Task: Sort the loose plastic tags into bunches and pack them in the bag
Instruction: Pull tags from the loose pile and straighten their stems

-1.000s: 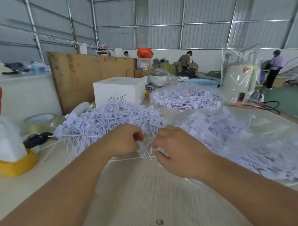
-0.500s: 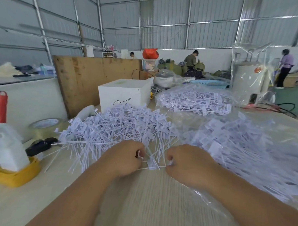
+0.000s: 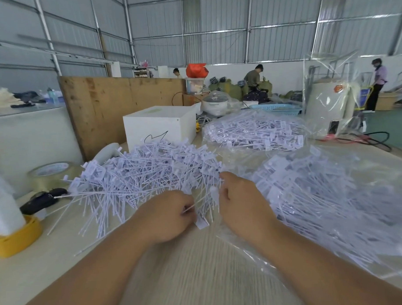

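One tape roll at far left, one loose tag pile heaped on the table, thin tag stems pinched by the left hand, a tag gripped by the curled right hand, two clear bags of tags laid right, tags too many to be counted.

A tangled heap of loose white plastic stalked tags lies at my eleven o'clock; the clear plastic bag of tags lies flat at two o'clock.
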A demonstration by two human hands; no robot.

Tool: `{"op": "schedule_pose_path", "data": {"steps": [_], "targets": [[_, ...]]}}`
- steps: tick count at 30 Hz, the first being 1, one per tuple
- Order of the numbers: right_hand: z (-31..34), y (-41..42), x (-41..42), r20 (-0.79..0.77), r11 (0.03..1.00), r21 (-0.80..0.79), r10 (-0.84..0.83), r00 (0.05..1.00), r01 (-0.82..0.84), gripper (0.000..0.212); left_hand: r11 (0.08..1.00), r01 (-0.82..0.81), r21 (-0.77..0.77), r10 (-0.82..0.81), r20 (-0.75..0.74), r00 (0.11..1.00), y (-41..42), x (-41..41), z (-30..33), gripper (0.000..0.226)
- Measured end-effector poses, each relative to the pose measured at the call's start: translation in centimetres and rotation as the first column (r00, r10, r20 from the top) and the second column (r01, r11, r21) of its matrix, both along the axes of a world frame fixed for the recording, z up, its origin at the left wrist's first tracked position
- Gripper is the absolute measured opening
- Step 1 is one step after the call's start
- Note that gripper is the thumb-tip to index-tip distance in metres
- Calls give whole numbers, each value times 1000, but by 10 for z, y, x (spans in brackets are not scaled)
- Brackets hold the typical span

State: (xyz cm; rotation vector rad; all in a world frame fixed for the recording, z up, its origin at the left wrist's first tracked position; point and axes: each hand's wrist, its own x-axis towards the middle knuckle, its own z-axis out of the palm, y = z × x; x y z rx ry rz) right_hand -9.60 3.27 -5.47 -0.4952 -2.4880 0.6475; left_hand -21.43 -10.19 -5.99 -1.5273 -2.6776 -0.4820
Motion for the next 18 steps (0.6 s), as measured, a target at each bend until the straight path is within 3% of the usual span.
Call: {"op": "schedule_pose_path", "data": {"steps": [2,5,7,10,12,14,16,18], "targets": [[2,0,1,-62,996,-77,35,997,-40,39,994,-35,101,34,14,999,0,-1,1,34],[3,-3,1,-66,998,0,68,996,-68,13,967,-82,240,67,71,995,1,1,1,33],[2,-8,1,35,990,74,118,992,-120,34,960,-77,270,75,16,997,5,5,0,35],[1,-14,2,108,983,2,183,977,-185,53,903,-38,429,69,-57,996,11,13,2,39],[7,-14,2,-13,972,-155,178,984,-178,52,851,30,524,-22,-20,1000,10,14,6,42],[12,-12,-1,-167,939,-292,138,976,-183,45,855,136,500,-154,-6,988,8,17,7,40],[15,-11,-4,-258,908,-372,99,961,-193,38,867,209,452,-246,24,969,9,25,4,22],[15,-8,-6,-315,882,-438,33,949,-176,33,850,227,475,-299,80,951,10,30,2,30]]}}
